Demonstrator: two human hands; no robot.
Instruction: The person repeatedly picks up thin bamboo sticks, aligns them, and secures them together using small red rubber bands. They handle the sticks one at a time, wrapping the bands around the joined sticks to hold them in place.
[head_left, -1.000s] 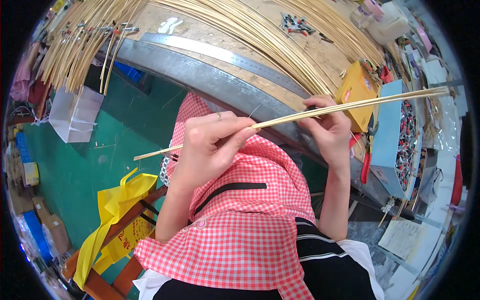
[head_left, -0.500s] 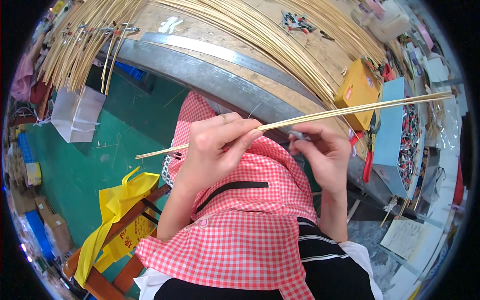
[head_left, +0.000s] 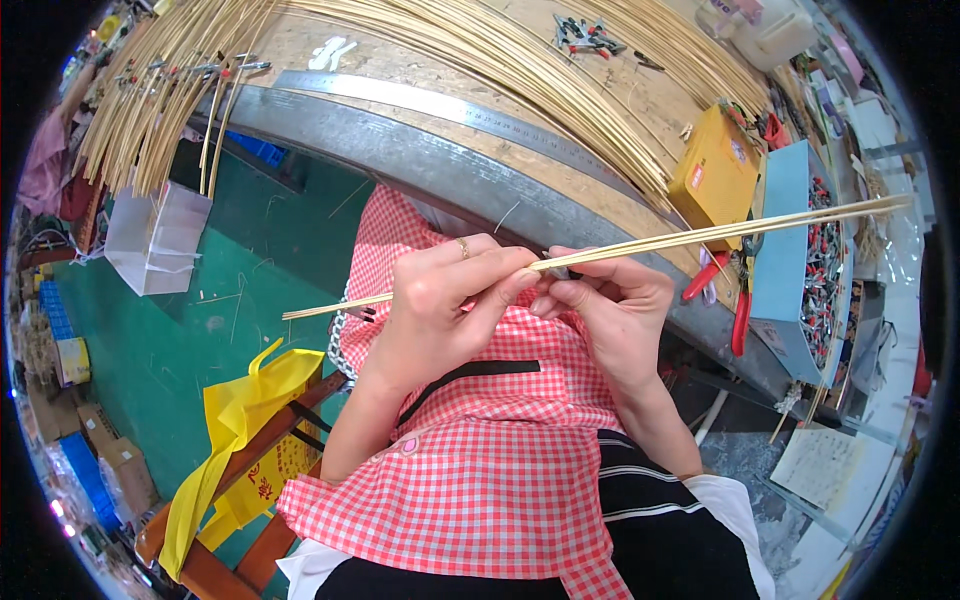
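Note:
My left hand (head_left: 450,300) pinches a few thin pale bamboo strips (head_left: 730,228) between thumb and fingers. They slant over my lap, long ends rising to the right and short ends showing past my wrist on the left. Close beside it, my right hand (head_left: 610,305) is closed around a small grey metal piece (head_left: 557,268), mostly hidden by the fingers; its kind I cannot make out. The right fingertips are right under the strips, next to the left thumb. A thin pale thread or wire (head_left: 508,216) sticks up just above the left fingers.
A workbench (head_left: 400,135) with a metal edge holds a steel ruler (head_left: 440,105), long bamboo strips (head_left: 560,85), loose clips (head_left: 590,38) and a yellow box (head_left: 712,170). Red-handled pliers (head_left: 741,310) hang near a blue box (head_left: 785,240) of clips. A wooden chair (head_left: 225,490) carries a yellow bag (head_left: 235,410).
My right hand has moved left and up, bringing the grey piece against the strips beside my left thumb. The left hand still pinches the strips, shifted slightly right.

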